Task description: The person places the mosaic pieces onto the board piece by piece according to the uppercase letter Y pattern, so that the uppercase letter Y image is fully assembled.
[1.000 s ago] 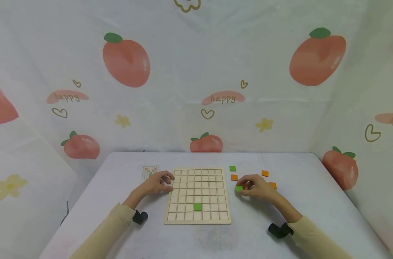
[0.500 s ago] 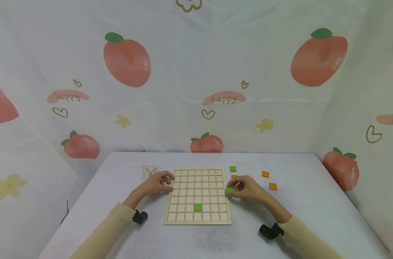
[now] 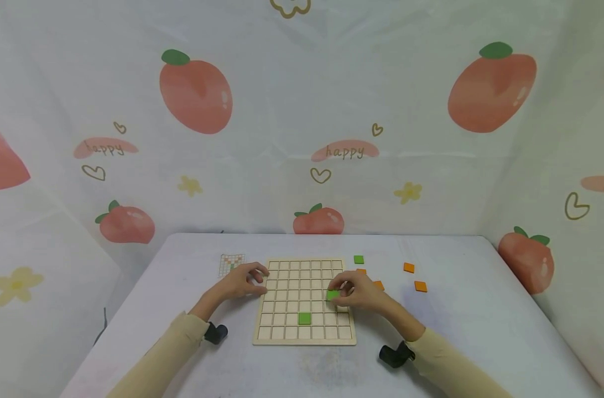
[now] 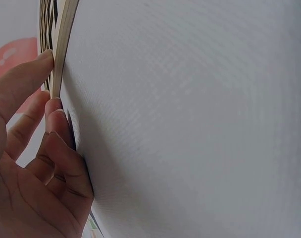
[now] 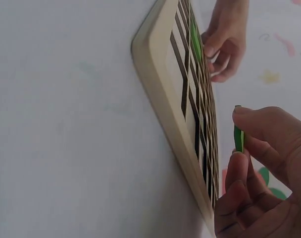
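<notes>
A square wooden grid board [image 3: 304, 342] lies on the table, with one green tile [image 3: 304, 318] set in a cell of its second row from the front. My right hand [image 3: 359, 290] pinches another green tile [image 5: 238, 136] by its edges between thumb and fingers, over the right side of the board. In the right wrist view this tile stands on edge, apart from the grid. At the board's left edge rests my left hand [image 3: 243, 280], fingers relaxed and spread. Its thumb and fingertips touch the rim in the left wrist view.
Right of the board lie a loose green tile [image 3: 359, 259] and several orange tiles [image 3: 409, 267], some partly behind my right hand. A printed grid card [image 3: 229, 262] lies beyond my left hand. A fruit-patterned cloth [image 3: 262, 166] hangs behind the table.
My right hand has moved left with the green tile, from the table beside the board to over its right columns. An orange tile it covered now shows. My left hand stays put.
</notes>
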A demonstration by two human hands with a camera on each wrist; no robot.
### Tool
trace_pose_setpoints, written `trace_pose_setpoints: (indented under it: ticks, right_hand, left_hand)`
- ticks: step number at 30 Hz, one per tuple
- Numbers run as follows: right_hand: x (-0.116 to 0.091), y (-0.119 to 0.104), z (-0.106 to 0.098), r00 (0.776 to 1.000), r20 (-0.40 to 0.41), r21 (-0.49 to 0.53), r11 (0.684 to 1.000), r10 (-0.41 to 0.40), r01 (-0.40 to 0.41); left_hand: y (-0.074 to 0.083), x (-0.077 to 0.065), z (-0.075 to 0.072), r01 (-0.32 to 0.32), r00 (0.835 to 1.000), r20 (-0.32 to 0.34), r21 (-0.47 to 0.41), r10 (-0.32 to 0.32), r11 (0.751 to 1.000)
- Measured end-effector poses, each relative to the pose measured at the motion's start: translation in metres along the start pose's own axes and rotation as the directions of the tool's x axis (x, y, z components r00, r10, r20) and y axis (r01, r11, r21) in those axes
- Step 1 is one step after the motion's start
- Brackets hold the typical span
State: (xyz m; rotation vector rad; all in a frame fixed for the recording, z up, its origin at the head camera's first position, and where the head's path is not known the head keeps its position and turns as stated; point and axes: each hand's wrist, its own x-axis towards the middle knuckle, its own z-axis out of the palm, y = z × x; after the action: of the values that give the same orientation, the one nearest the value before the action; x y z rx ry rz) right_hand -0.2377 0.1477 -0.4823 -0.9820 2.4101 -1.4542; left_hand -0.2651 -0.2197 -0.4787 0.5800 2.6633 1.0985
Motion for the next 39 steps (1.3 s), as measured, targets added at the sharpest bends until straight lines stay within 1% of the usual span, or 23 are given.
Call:
trace_pose_setpoints:
  ticks: [8, 16, 23, 25, 33, 39]
  right_hand:
    - [0.014, -0.008, 0.019, 1.0, 0.018, 0.015, 1.0, -0.007, 0.007]
    - [0.025, -0.017, 0.032, 0.999, 0.047, 0.009, 1.0, -0.013, 0.012]
    - [0.03, -0.021, 0.042, 0.998, 0.059, -0.004, 1.0, 0.019, -0.019]
    - [0.031, -0.024, 0.044, 0.998, 0.06, -0.008, 1.0, 0.027, -0.026]
    - [0.035, -0.029, 0.049, 0.996, 0.062, -0.087, 0.995, 0.064, -0.058]
    - [0.036, -0.031, 0.05, 0.997, 0.058, -0.084, 0.995, 0.055, -0.05]
  left_hand:
    - [0.002, 0.0, 0.0, 0.019, 1.0, -0.005, 0.007, -0.019, 1.0]
    - [0.002, 0.0, 0.0, 0.008, 1.0, -0.007, 0.013, -0.008, 1.0]
    - [0.003, 0.0, -0.001, -0.01, 1.0, -0.002, 0.004, 0.01, 1.0]
    - [0.003, 0.0, -0.001, -0.013, 1.0, -0.001, 0.002, 0.013, 1.0]
    - [0.004, 0.0, 0.0, 0.008, 1.0, -0.008, 0.006, -0.008, 1.0]
    - [0.002, 0.0, 0.0, 0.012, 1.0, -0.011, 0.015, -0.011, 1.0]
